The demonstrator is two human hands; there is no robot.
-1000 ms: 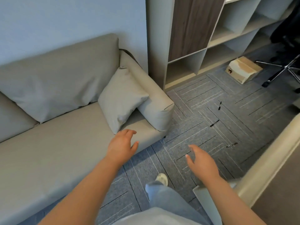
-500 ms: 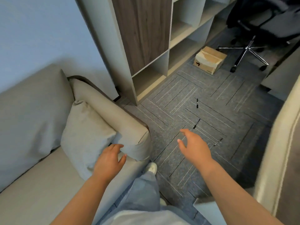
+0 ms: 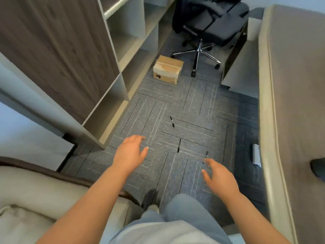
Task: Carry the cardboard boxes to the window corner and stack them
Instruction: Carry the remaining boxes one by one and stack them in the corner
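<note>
One closed brown cardboard box [image 3: 168,69] sits on the grey carpet at the foot of the shelf unit, well ahead of me. My left hand [image 3: 131,153] is stretched forward over the carpet with relaxed fingers and holds nothing. Lower and to the right, my right hand [image 3: 219,176] is also held out empty, fingers loosely spread. Both hands are far short of the box. No window is in view.
A tall shelf unit [image 3: 112,71] lines the left. A black office chair [image 3: 209,27] stands just behind the box. Three black pens [image 3: 178,145] lie on the carpet between me and the box. A beige table edge [image 3: 274,120] runs along the right; a sofa arm [image 3: 52,187] is at lower left.
My view has swung right, away from the sofa, and now faces the aisle with the box ahead. Both empty hands moved with me from over the sofa edge to over the carpet.
</note>
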